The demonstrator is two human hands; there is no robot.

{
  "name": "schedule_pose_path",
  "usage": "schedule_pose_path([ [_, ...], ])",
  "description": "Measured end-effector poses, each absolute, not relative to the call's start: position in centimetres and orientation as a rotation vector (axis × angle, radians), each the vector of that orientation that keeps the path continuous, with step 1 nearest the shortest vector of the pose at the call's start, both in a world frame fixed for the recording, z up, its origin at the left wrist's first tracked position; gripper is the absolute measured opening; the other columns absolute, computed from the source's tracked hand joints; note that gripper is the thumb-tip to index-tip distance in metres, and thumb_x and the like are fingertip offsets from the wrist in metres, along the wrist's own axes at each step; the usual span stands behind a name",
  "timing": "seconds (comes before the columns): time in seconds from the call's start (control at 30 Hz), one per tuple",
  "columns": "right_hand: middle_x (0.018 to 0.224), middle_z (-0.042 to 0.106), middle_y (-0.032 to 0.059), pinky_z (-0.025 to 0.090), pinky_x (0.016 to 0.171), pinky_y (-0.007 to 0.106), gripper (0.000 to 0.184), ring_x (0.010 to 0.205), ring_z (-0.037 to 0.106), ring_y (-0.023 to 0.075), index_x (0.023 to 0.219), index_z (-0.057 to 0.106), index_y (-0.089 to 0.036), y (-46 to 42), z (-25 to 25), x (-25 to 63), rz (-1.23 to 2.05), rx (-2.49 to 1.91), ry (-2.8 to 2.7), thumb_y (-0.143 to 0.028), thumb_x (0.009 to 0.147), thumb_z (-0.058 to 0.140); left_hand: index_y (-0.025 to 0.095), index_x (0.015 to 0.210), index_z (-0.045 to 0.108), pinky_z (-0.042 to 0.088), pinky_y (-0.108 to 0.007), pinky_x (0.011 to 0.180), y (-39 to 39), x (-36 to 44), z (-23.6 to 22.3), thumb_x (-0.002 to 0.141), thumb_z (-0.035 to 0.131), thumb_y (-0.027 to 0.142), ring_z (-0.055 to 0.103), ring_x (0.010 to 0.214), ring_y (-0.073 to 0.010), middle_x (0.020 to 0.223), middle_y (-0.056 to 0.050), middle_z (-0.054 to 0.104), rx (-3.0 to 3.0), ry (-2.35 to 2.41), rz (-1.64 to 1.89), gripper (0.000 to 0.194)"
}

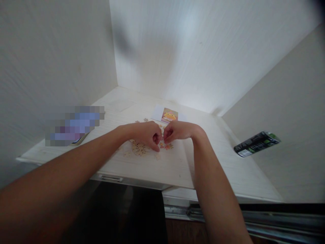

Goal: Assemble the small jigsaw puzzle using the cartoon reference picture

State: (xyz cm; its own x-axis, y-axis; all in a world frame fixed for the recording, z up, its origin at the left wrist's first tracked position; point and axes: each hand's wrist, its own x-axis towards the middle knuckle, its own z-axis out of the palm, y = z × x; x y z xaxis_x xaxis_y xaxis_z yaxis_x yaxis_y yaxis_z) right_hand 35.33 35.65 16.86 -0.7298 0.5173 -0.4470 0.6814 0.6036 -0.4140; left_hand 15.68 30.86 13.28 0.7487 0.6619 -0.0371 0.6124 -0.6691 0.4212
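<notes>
My left hand (149, 133) is over the white desk with its fingers curled; whatever it may hold is hidden. Close beside it, my right hand (177, 130) bends down at the wrist with its fingertips pinched together, and I cannot make out anything between them. Under and beside the left hand lies a heap of small pale jigsaw pieces (139, 149). Several joined or close-lying coloured jigsaw pieces (167, 146) show below the right hand. Behind both hands is a picture card (169, 115) with a yellow figure on it. The hands partly cover the pieces between them.
A blurred-out phone-like device (76, 127) sits at the desk's left. To the right stands a black and green can-shaped container (256, 144). Pale walls (162, 64) enclose the desk (162, 173) on three sides. A drawer handle (111, 178) is at the front edge.
</notes>
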Motion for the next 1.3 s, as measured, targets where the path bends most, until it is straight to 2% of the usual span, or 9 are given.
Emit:
schedule_pose_path([
  [0.2,0.078,0.072,0.0021,0.04,0.06,0.023,0.021,0.071,0.059,0.0135,0.083,0.075,-0.016,35.3,17.2,35.3,-0.812,0.992,2.555,-0.033,0.072,0.07,0.017,0.075,0.071,0.034,-0.022,0.055,30.4,15.7,13.9,0.075,0.067,0.037,0.051,0.057,-0.0076,0.066,0.003,0.062,2.546,0.964,0.191,0.02],
  [0.3,0.079,0.074,0.0029,0.042,0.062,0.022,0.024,0.074,0.063,0.0144,0.085,0.077,-0.016,35.1,17.4,35.3,-0.928,0.9,2.536,-0.035,0.072,0.072,0.016,0.076,0.072,0.033,-0.023,0.055,30.4,15.7,13.9,0.084,0.056,0.035,0.048,0.055,-0.0071,0.065,0.001,0.062,2.573,0.92,0.217,0.026],
  [0.43,0.089,0.077,0.0039,0.045,0.067,0.022,0.027,0.08,0.067,0.0156,0.091,0.079,-0.018,34.6,17.7,35.1,-0.999,0.789,2.506,-0.034,0.071,0.075,0.012,0.073,0.069,0.031,-0.024,0.053,30.7,15.7,13.6,0.087,0.05,0.029,0.047,0.055,-0.0081,0.063,-0.001,0.06,2.54,0.969,0.197,0.029],
  [0.7,0.082,0.073,0.001,0.041,0.06,0.022,0.036,0.068,0.06,0.012,0.096,0.079,-0.02,33.1,18.1,33.8,-0.769,0.708,2.6,-0.042,0.067,0.079,0.022,0.087,0.076,0.034,-0.02,0.055,31.0,15.4,13.4,0.078,0.063,0.031,0.052,0.059,-0.0078,0.075,0.002,0.067,2.476,0.97,0.268,0.018],
  [0.9,0.079,0.07,-0.0001,0.041,0.058,0.022,0.034,0.066,0.058,0.011,0.096,0.077,-0.02,32.3,17.3,32.7,-0.721,0.671,2.633,-0.031,0.064,0.08,0.017,0.084,0.074,0.031,-0.021,0.053,31.4,14.3,14.1,0.075,0.068,0.037,0.048,0.058,-0.0087,0.069,0.0,0.064,2.469,0.966,0.194,0.022],
  [1.0,0.079,0.07,-0.0006,0.042,0.06,0.021,0.026,0.068,0.059,0.0109,0.09,0.076,-0.019,32.1,16.8,32.3,-0.769,0.628,2.624,-0.025,0.065,0.078,0.016,0.083,0.072,0.03,-0.022,0.052,31.3,14.0,14.5,0.07,0.073,0.043,0.047,0.057,-0.0094,0.068,0.0,0.063,2.446,0.998,0.099,0.03],
  [1.17,0.074,0.069,-0.0018,0.042,0.058,0.02,0.018,0.065,0.059,0.0101,0.084,0.076,-0.018,32.1,16.6,32.2,-0.813,0.597,2.597,-0.02,0.067,0.073,0.016,0.08,0.072,0.032,-0.022,0.052,31.4,14.0,14.4,0.072,0.068,0.032,0.046,0.056,-0.0091,0.066,0.001,0.062,2.465,1.114,0.091,0.018],
  [1.3,0.076,0.069,-0.0017,0.041,0.059,0.021,0.026,0.066,0.057,0.0101,0.089,0.076,-0.019,32.3,16.6,32.3,-0.795,0.594,2.62,-0.029,0.065,0.078,0.018,0.085,0.073,0.033,-0.022,0.053,31.8,13.8,14.3,0.073,0.064,0.026,0.046,0.056,-0.0086,0.069,0.002,0.062,2.49,1.153,0.151,0.017],
])
